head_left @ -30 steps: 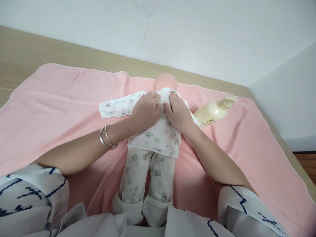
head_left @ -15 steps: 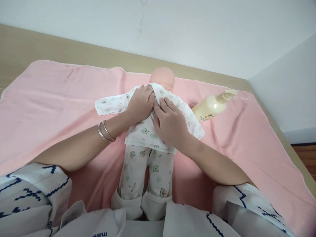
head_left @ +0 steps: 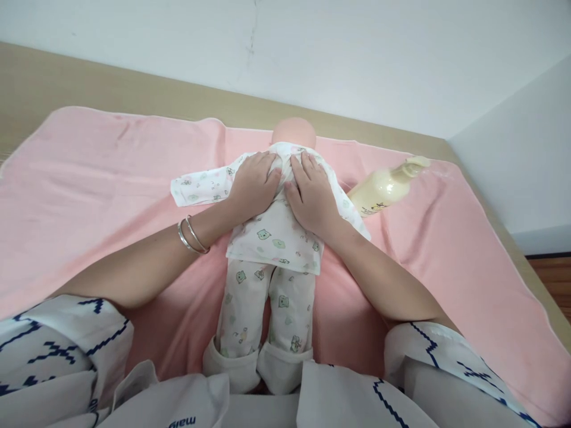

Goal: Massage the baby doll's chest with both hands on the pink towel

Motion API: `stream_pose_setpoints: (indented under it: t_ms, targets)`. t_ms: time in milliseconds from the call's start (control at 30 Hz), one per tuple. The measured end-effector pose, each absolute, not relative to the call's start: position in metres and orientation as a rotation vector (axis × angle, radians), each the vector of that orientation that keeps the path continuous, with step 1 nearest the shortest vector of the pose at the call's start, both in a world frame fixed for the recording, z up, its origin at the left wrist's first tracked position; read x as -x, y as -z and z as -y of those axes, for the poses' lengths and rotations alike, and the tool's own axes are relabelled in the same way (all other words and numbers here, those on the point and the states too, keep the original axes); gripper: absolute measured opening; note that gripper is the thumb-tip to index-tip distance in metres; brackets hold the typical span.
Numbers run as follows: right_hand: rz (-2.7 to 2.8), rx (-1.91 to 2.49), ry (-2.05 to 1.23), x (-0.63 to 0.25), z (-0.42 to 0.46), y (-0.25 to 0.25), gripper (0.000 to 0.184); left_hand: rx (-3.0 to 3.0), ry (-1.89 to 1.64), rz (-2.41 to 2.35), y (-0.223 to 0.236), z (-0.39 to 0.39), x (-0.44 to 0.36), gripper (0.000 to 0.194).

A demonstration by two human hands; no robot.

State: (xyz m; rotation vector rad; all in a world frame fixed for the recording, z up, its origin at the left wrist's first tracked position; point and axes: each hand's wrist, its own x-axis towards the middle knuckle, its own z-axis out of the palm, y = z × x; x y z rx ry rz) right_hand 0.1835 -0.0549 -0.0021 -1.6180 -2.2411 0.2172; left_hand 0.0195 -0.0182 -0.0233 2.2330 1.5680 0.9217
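A baby doll (head_left: 294,132) lies face down, its bare head away from me and its legs toward me. It wears a white printed shirt (head_left: 276,241) and matching trousers (head_left: 244,309) with turned-up cuffs. My left hand (head_left: 255,183) rests flat on the left side of the doll's upper back, fingers stretched toward its shoulder. On the right side of the upper back lies my right hand (head_left: 313,193), palm down with fingers spread. A narrow strip of shirt shows between the two hands. The doll's face is hidden.
A pale yellow pump bottle (head_left: 381,189) lies tilted on the pink blanket (head_left: 446,255), beside the doll's right-hand sleeve. The blanket covers a wooden surface (head_left: 134,89) that meets a white wall (head_left: 357,65) behind.
My right hand has slid up and slightly outward on the doll's back, away from my left hand. My left hand stays at about the same place.
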Motion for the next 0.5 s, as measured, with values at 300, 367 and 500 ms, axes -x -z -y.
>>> stream_pose_setpoints:
  t_ms: [300, 367, 500]
  targets:
    - [2.223, 1.607, -0.221, -0.1838, 0.0537, 0.0029, 0.064, -2.234, -0.956, -1.541, 0.0255, 0.0173, -0.0188, 0.044]
    - [2.214, 1.586, -0.216, -0.1845, 0.0532, 0.0051, 0.063, -2.251, -0.957, -1.542, 0.0269, 0.0159, -0.0186, 0.043]
    - [2.210, 1.626, -0.240, -0.1839, 0.0520, 0.0026, 0.065, -2.313, -0.932, -1.521, 0.0238, 0.0156, -0.0175, 0.041]
